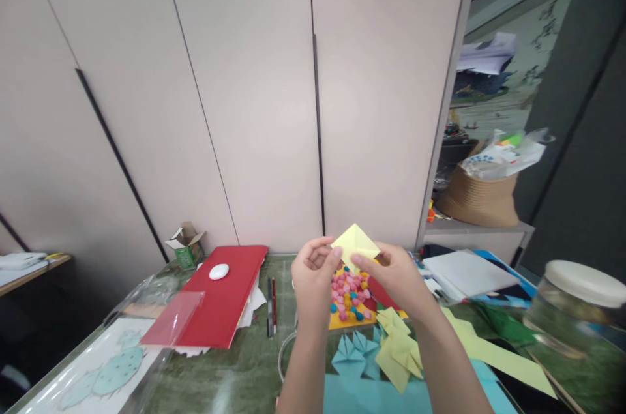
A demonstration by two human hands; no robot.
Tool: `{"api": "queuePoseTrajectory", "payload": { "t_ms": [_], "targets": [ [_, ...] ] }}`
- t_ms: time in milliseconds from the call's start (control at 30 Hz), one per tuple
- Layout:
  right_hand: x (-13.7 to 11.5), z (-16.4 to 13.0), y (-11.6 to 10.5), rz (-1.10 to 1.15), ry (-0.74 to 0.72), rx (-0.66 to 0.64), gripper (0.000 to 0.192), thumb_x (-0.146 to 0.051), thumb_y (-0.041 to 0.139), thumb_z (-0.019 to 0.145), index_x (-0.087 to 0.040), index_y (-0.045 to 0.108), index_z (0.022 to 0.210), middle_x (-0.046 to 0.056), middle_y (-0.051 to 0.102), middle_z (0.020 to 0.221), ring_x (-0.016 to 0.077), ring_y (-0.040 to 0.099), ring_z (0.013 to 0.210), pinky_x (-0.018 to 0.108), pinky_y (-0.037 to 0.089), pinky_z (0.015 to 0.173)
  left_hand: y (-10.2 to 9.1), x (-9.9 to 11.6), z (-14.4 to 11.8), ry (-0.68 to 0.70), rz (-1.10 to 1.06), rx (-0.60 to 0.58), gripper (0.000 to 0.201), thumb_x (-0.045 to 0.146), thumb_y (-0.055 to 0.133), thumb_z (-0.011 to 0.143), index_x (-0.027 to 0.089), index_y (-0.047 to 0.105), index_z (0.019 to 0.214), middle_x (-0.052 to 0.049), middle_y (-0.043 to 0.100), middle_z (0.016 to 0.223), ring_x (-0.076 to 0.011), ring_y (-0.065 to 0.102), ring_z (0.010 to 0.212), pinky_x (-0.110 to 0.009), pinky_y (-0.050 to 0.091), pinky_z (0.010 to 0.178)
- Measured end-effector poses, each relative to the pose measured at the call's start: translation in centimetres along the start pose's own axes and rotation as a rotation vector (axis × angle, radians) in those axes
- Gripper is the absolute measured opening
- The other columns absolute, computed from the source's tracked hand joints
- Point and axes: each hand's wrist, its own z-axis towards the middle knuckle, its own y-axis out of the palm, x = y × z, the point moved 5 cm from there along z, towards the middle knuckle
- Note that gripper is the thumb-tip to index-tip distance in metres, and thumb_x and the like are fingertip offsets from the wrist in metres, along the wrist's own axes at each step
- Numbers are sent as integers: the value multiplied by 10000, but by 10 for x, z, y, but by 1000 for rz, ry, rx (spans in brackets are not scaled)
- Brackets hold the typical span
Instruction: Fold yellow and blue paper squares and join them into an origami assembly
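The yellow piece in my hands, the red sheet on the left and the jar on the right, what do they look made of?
The yellow piece, pinched by the left hand and right hand, looks like thin matte paper: sharp creases, a folded point. The red sheet seems stiffer card or a folder, flat and matte. The jar looks like clear glass or plastic, see-through with glints, under a pale lid.

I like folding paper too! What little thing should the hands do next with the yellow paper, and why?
Probably press the top folds flat. Both hands, left hand and right hand, pinch the yellow paper in the air by its lower edges, and its pointed flaps look loose.
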Motion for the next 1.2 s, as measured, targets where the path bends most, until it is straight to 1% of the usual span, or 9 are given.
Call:
{"api": "queuePoseTrajectory", "payload": {
  "t_ms": [167, 300, 433, 600, 733, 833, 1033, 1200],
  "targets": [
    [5, 1, 2, -23, 46, -72, 320, -416, 573, 733, -116, 680, 775, 73, 689, 708, 205, 620, 678, 278, 462, 613, -1, -1, 1, 25, -6, 21, 238, 259, 695, 667, 128, 595, 838, 12, 586, 616, -89, 556, 561, -195, 439, 570],
    [9, 2, 0, -18, 78, -16, 314, -425, 587, 721, -128, 686, 737, 78, 695, 688, 211, 633, 675, 294, 479, 621, -1, -2, 1, 36, -7, 30, 224, 258, 695, 668, 131, 597, 824, 13, 598, 610, -91, 567, 552, -198, 441, 571],
    [10, 2, 1, -17, 53, -15, 301, -410, 585, 727, -125, 679, 718, 81, 693, 689, 216, 628, 700, 298, 481, 622, -1, -2, 1, 62, -2, 59, 217, 255, 695, 669, 136, 605, 826, 15, 607, 617, -89, 571, 559, -194, 439, 573],
    [7, 1, 1, -68, 30, -41, 282, -394, 583, 731, -133, 660, 656, 60, 673, 632, 192, 613, 645, 290, 469, 616, -2, -1, 0, 79, 5, 88, 224, 257, 695, 668, 130, 609, 831, 8, 607, 625, -93, 573, 571, -196, 440, 576],
    [5, 0, 1, -96, 26, -27, 295, -407, 567, 747, -138, 642, 650, 64, 681, 673, 173, 604, 622, 279, 460, 610, -2, 0, -1, 90, 19, 100, 221, 260, 689, 677, 131, 605, 837, 9, 601, 626, -90, 566, 565, -194, 440, 571],
    [4, -1, 2, -101, 17, -44, 300, -415, 564, 747, -142, 634, 647, 52, 675, 663, 168, 599, 607, 273, 454, 596, -3, 0, -2, 92, 33, 123, 221, 267, 692, 673, 131, 610, 826, 6, 606, 637, -89, 563, 563, -194, 440, 567],
    [-2, 0, 1, -161, -25, -45, 255, -360, 559, 743, -148, 595, 606, 38, 663, 658, 158, 583, 605, 263, 445, 600, -2, 1, -2, 93, -5, 112, 279, 266, 688, 675, 145, 606, 913, 13, 606, 632, -102, 582, 590, -204, 445, 587],
    [-4, -1, 2, -144, -42, -37, 238, -365, 556, 730, -164, 610, 616, 26, 662, 643, 164, 582, 603, 265, 459, 573, -4, 0, -1, 98, 24, 131, 251, 279, 686, 679, 139, 612, 873, 13, 597, 617, -91, 562, 565, -194, 434, 570]
  ]
}}
